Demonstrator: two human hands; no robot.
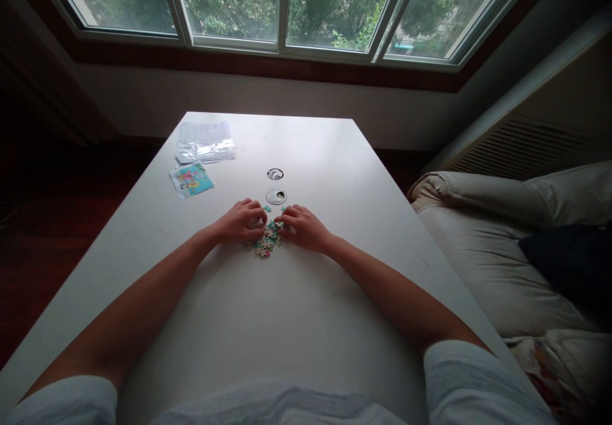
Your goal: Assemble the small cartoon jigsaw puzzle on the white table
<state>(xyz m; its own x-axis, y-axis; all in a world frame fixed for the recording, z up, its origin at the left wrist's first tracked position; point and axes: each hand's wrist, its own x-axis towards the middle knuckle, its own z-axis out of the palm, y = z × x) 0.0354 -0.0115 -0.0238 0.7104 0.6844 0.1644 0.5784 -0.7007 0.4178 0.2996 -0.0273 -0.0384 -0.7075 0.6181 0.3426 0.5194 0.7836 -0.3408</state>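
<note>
1. Two hands flank a small pile of puzzle pieces [266, 239] mid-desk [335, 176]; sorting step, I judge.
2. Left hand [240, 221] curled over the pile's left edge, right hand [303, 227] over its right; cannot tell whether either grip pinches a piece.
3. Next move calls for singling out one piece.

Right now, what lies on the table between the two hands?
In the head view, a small pile of puzzle pieces lies between the left hand and right hand.

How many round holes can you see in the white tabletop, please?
2: one hole farther from the person, and another hole just beyond the puzzle pieces. Hands could hide more.
</note>
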